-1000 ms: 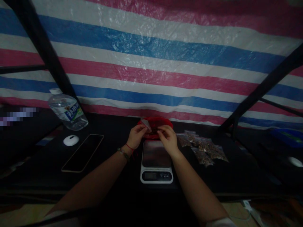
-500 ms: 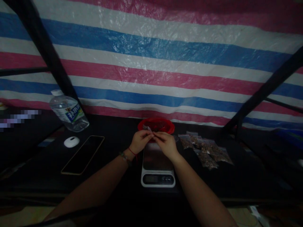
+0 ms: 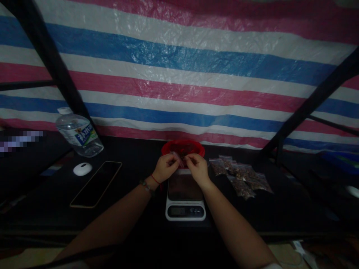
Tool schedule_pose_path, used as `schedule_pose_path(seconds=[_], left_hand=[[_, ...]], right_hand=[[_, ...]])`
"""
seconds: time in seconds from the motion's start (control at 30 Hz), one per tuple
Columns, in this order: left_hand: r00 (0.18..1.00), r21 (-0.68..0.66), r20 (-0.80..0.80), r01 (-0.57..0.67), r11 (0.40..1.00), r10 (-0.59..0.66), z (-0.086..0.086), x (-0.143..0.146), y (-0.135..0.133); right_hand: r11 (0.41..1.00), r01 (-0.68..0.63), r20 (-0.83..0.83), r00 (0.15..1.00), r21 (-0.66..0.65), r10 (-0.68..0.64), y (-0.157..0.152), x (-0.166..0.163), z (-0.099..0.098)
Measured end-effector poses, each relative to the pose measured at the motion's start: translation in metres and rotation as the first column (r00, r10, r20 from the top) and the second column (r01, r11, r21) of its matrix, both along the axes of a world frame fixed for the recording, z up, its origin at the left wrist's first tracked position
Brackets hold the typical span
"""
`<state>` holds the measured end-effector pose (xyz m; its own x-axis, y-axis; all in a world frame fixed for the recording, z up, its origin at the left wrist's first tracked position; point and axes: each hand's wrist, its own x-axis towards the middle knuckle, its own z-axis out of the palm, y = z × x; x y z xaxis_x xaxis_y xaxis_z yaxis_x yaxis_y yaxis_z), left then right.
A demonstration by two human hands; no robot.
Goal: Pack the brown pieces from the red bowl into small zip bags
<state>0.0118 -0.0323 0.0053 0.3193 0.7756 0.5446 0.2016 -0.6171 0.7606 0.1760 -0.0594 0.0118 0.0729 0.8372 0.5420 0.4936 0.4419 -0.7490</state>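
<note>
Between my hands is a small clear zip bag [image 3: 178, 159], pinched by my left hand [image 3: 166, 166], which wears a red string and a beaded bracelet. My right hand [image 3: 198, 169] has its thumb and fingertips pressed together at the bag's right side; whether they grip the bag's edge or a small piece is too dark to tell. Just behind the hands stands a red bowl [image 3: 201, 147] with dark contents, partly covered by my fingers. Below them lies a white kitchen scale [image 3: 185, 213] with a dark platform.
Several filled zip bags [image 3: 241, 175] lie to the right of the scale. At left are a phone [image 3: 97, 184], a white mouse [image 3: 82, 169] and a plastic water bottle [image 3: 80, 132]. Dark frame bars slope up on both sides before a striped sheet [image 3: 179, 87].
My hands have moved apart a little: the right fingertips have drawn away from the left ones. The bag now shows more plainly between them. The whole view has shifted slightly.
</note>
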Motion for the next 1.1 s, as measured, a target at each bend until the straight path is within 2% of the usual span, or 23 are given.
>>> schedule_pose_path(seconds=[0.13,0.33,0.53,0.67,0.77,0.87,1.0,1.1], left_hand=[[0.999,0.072,-0.038,-0.036,0.997,0.039,0.002,-0.001,0.0],[0.993,0.199,-0.108,-0.027,0.98,0.049,0.005,-0.005,-0.001],[0.985,0.265,-0.173,0.033,0.964,0.014,0.005,-0.002,-0.003],[0.978,0.298,-0.179,-0.047,0.953,0.104,0.006,0.002,-0.005],[0.974,0.333,-0.175,-0.077,0.94,0.142,0.006,0.004,-0.007],[0.973,0.334,-0.144,-0.121,0.935,0.177,0.007,0.004,-0.008],[0.986,0.317,-0.05,-0.138,0.938,0.162,0.01,0.002,-0.006],[0.991,0.308,-0.007,-0.125,0.943,0.134,0.013,0.001,-0.004]], right_hand=[[0.98,-0.2,-0.023,0.979,-0.001,0.2,-0.004,-0.004,0.005],[0.96,-0.279,0.053,0.959,0.021,0.278,0.0,0.001,0.005],[0.983,-0.16,0.238,0.962,0.091,0.135,-0.003,-0.002,0.004],[0.986,-0.02,0.309,0.951,0.164,-0.032,-0.005,-0.006,0.004],[0.974,0.119,0.278,0.946,0.192,-0.17,-0.003,-0.003,0.004],[0.972,0.145,0.213,0.96,0.186,-0.184,-0.003,0.002,0.006],[0.983,0.001,0.076,0.997,0.182,-0.015,-0.002,0.005,0.009],[0.985,-0.079,-0.144,0.984,0.153,0.101,0.003,0.005,0.006]])
